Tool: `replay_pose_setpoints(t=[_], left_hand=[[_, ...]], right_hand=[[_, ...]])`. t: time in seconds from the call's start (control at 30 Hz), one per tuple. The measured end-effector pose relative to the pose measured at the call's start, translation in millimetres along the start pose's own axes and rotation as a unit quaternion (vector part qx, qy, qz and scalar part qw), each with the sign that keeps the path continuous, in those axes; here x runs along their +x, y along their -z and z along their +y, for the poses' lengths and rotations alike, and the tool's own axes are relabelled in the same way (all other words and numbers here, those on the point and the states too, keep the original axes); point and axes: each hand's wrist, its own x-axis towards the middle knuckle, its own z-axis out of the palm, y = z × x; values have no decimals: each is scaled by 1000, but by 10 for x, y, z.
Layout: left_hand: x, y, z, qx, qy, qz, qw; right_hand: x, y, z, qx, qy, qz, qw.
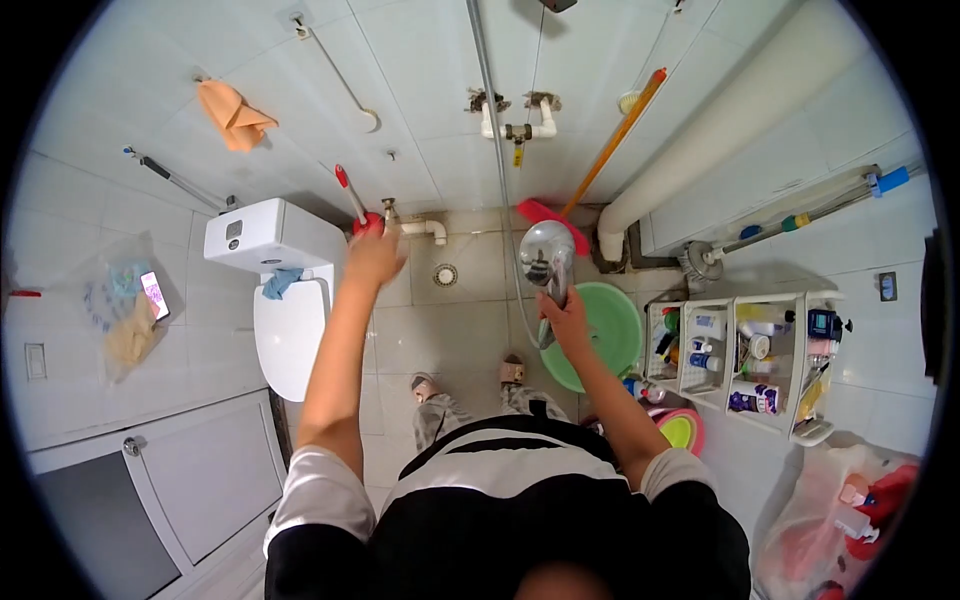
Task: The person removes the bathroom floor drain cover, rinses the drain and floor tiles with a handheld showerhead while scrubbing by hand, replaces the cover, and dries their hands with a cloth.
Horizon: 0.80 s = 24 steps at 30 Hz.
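My right hand (566,322) is wrapped around the handle of a chrome shower head (547,250), whose round face points up and away from me. Its grey hose (490,85) runs up along the tiled wall. Below and beside that hand a green basin (612,335) stands on the floor. My left hand (375,257) reaches out to the right of the toilet, its fingers slightly blurred and apart, with nothing visible in them. Just beyond it a red plunger (345,182) with a white-and-red handle stands by the wall; I cannot tell whether the hand touches it.
At left is the white toilet (290,340) with a blue cloth (282,282) on it. A red broom (615,140) leans behind the basin. A white shelf rack (790,365) full of bottles stands at right. A floor drain (445,275) lies ahead of my feet.
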Motion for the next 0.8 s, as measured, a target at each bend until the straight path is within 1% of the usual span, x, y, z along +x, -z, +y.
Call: replay_pose_setpoints(t=[0.03,0.07,0.1,0.13,0.17,0.2,0.27,0.3,0.33,0.37,0.43,0.47,0.5,0.53,0.57,0.6,0.63,0.67,0.7,0.73,0.77,0.8], left_hand=[[-237,-532,-365,246,16,-78,966],[-584,-120,-62,298,-1,-264,917],[-694,-700,-415,111,-16,-255,960],[-939,-772,-330,-129,-5,-223,966],[-1103,-803,-185,-191,-39,-211,958],[-1190,-804,5,-251,-76,-194,945],[-1313,-595,560,-267,-148,-51,951],[-1273,-503,824,-277,-168,38,945],[-1222,-413,1041,-285,-188,125,932],[-1168,-302,1223,-279,-195,131,931],[-1049,-89,1428,-405,-97,175,892],[-970,-6,1408,-402,-106,179,892],[-877,71,1386,-420,-113,228,871],[-806,139,1365,-438,-121,273,848],[-770,226,1290,-408,-88,275,866],[-712,373,1211,-409,-100,274,865],[-637,559,1137,-383,-103,318,861],[-560,713,1064,-358,-103,360,855],[-431,857,982,-360,-120,374,846],[-258,1041,899,-360,-142,391,835],[-141,1307,845,-356,-143,369,846],[-38,1601,807,-352,-144,346,858]], right_hand=[[59,20,-60,57,3,2,998],[111,23,-128,115,7,4,993],[126,28,-241,118,13,0,993],[118,30,-385,147,8,-23,989],[125,17,-482,176,3,-47,983],[159,-26,-515,180,12,-50,982],[195,-175,-574,160,28,-92,982],[183,-277,-686,164,39,-91,981],[142,-411,-841,201,41,-113,972],[117,-538,-969,238,42,-134,961],[125,-755,-1114,261,74,-129,954],[150,-838,-1197,279,98,-126,947],[137,-869,-1387,311,70,-141,937],[151,-903,-1498,312,79,-136,937],[162,-934,-1584,305,114,-149,934],[196,-956,-1650,297,148,-160,930],[258,-944,-1670,264,199,-172,928],[242,-895,-1733,261,201,-165,930],[206,-828,-1831,140,239,-115,954],[205,-764,-1908,17,275,-61,959],[242,-684,-1847,41,261,-79,961],[225,-595,-1794,42,268,-68,960]])
